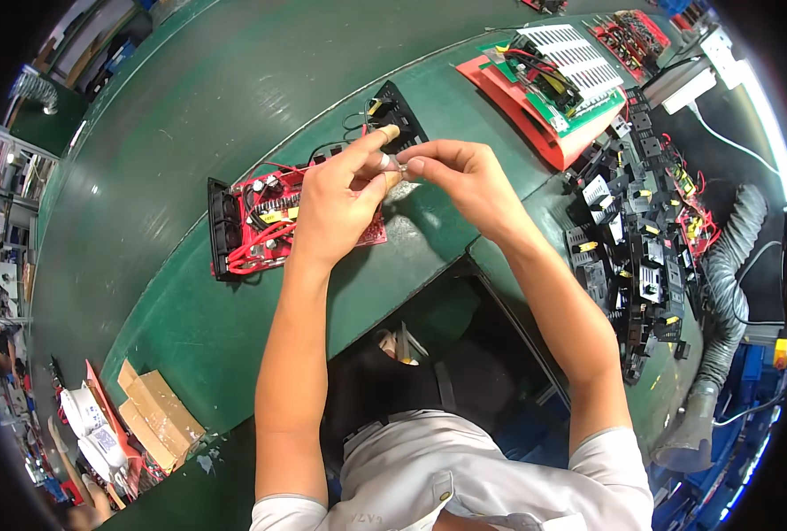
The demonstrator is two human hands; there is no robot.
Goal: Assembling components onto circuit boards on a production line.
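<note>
Above the green workbench [367,292], my left hand [345,195] and my right hand [468,181] meet with fingertips pinched together. A tiny light-coloured piece sits between them, too small to name. Yellowish covers wrap some fingertips of the left hand. Behind and left of that hand lies a red circuit board [269,186] with red wires and yellow-labelled parts, partly hidden by the hand. A black fan panel [225,226] stands along the board's left end. Past my fingertips, a black end panel [402,115] with thin black wires rests on the bench.
Orange-red sheets [508,102] carry a green circuit board [579,115] at the back right. Many black panels with small parts [645,239] crowd the right side, beside a grey flexible duct [738,257]. A cardboard box [159,411] sits lower left, near a white device [92,429].
</note>
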